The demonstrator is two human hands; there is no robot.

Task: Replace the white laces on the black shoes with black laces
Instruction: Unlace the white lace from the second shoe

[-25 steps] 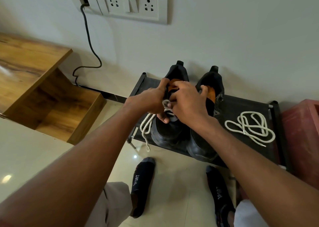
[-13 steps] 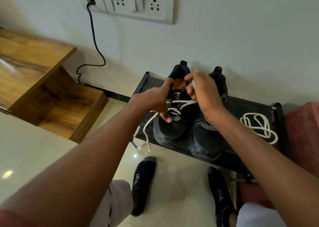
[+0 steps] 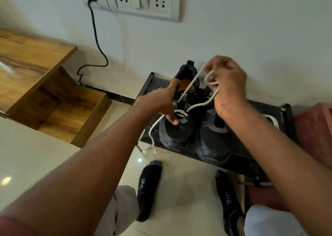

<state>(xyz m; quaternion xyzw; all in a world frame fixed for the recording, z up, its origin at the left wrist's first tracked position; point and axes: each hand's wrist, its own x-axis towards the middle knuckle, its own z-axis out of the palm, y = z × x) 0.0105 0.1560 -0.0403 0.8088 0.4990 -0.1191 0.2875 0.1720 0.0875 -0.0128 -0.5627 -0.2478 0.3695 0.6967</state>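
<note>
1. Fingers first: our left hand [image 3: 158, 103] curls over the left black shoe [image 3: 177, 126], thumb pressing the vamp just beside the lowest lace crossing, and that bracing is what we judge keeps the shoe from lifting.
2. Our right hand [image 3: 227, 85] is raised above both shoes, fingers curled and pinching a gathered loop of the white lace [image 3: 198, 104], which runs taut from the lower eyelets up to the grip.
3. We want the pull to follow the line of the eyelets, not sideways, so the cord slides rather than binds.
4. One free end hangs off the front of the shoe rack [image 3: 239, 161]; we should watch that it does not snag.
5. Beside it, the right black shoe [image 3: 213, 142] shows bare eyelets, seemingly stripped.
6. Farther right, another white lace [image 3: 272, 120] lies on the rack, mostly hidden by our forearm. No black laces are visible.
</note>
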